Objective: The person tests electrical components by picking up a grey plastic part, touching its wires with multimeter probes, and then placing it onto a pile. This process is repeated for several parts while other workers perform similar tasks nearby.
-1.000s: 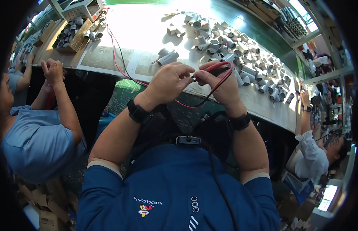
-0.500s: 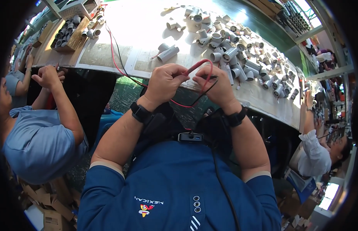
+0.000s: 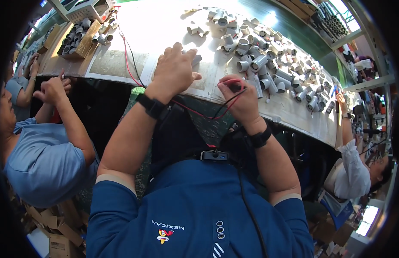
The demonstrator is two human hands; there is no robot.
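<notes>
My left hand (image 3: pixel 173 71) is stretched over the near edge of the table with its fingers spread, holding nothing. Just beyond its fingertips, and partly hidden by them, lies a grey cylindrical part (image 3: pixel 197 59); whether they touch I cannot tell. My right hand (image 3: pixel 243 102) is closed around the red and black test probes (image 3: pixel 238 86), held at the table's front edge. From there the red and black leads (image 3: pixel 199 112) loop down, pass under my left wrist and run over the table toward the back left.
A large heap of grey cylindrical parts (image 3: pixel 268 64) covers the right side of the table (image 3: pixel 156 8). At the back left stand a box of grey parts (image 3: pixel 81 51) and a metal case (image 3: pixel 91 9). Co-workers sit to the left (image 3: pixel 49 150) and right (image 3: pixel 352 176).
My left hand has let go of the red probe and moved forward and left, opening over the grey cylinder. Both probes are now in my right hand, which has shifted slightly.
</notes>
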